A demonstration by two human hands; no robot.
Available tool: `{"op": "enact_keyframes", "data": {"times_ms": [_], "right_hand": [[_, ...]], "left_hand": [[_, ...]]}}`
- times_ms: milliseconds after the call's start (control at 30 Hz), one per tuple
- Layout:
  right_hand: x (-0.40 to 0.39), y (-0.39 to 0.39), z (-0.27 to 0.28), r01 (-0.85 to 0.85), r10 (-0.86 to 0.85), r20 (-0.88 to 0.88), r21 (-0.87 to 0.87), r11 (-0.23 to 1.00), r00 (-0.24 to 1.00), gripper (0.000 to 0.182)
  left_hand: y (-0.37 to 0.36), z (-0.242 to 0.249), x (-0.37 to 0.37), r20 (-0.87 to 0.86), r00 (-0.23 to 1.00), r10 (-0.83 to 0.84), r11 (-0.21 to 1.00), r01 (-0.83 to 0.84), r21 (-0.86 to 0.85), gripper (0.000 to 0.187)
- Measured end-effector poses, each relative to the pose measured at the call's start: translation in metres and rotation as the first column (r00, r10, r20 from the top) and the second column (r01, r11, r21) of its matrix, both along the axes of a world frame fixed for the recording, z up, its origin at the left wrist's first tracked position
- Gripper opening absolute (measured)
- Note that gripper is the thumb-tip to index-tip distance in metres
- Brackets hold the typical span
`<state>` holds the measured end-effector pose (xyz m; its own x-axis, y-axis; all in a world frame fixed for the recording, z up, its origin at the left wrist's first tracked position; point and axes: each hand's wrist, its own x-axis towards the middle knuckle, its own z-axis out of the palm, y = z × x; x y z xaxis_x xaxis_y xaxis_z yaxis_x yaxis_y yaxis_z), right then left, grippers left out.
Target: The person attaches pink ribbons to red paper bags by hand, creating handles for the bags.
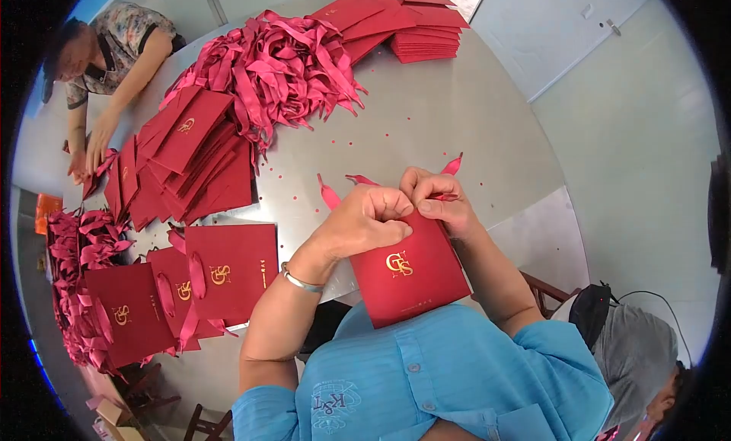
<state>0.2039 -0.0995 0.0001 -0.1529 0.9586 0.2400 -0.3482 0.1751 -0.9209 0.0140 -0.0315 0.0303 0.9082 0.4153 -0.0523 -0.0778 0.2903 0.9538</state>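
Note:
A red paper bag (411, 277) with a gold logo lies against my chest, its top edge under both hands. My left hand (373, 222), with a silver bracelet on the wrist, is closed at the bag's top edge. Beside it my right hand (442, 201) pinches a pink ribbon (452, 165) whose end sticks up past the fingers. More ribbon ends (329, 193) show beyond my left hand. What the left fingertips hold is hidden.
A heap of pink ribbons (282, 75) and stacked red bags (194, 148) cover the table's far left. Finished-looking bags with ribbon handles (232, 273) lie at the left. A co-worker (126, 52) handles a bag at the upper left; another person sits at the lower right.

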Motion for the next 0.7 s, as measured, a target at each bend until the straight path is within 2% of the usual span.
{"op": "enact_keyframes", "data": {"times_ms": [333, 433, 500, 633, 700], "right_hand": [[-0.001, 0.0, 0.002, 0.004, -0.004, -0.001, -0.002, 1.0, 1.0, 0.015], [-0.001, -0.001, 0.002, 0.008, -0.008, -0.013, -0.018, 1.0, 1.0, 0.015], [0.0, 0.0, 0.001, 0.0, -0.001, -0.042, -0.021, 1.0, 0.999, 0.016], [0.0, 0.0, 0.002, -0.011, 0.01, -0.059, -0.017, 1.0, 0.998, 0.017], [-0.001, 0.0, 0.003, -0.004, 0.003, -0.035, -0.017, 1.0, 0.999, 0.018]], "left_hand": [[0.003, -0.002, -0.002, -0.09, 0.996, -0.009, 0.998, 0.014, 0.066, 0.008], [0.002, 0.002, -0.002, -0.067, 0.998, 0.002, 1.0, -0.002, 0.001, 0.008], [0.002, 0.005, -0.002, 0.011, 1.0, -0.022, 0.997, 0.023, -0.077, 0.008], [0.002, 0.001, -0.002, 0.034, 0.999, -0.037, 0.999, 0.037, -0.026, 0.01], [-0.001, 0.004, 0.0, 0.04, 0.999, 0.004, 0.996, -0.001, -0.089, 0.01]]}}
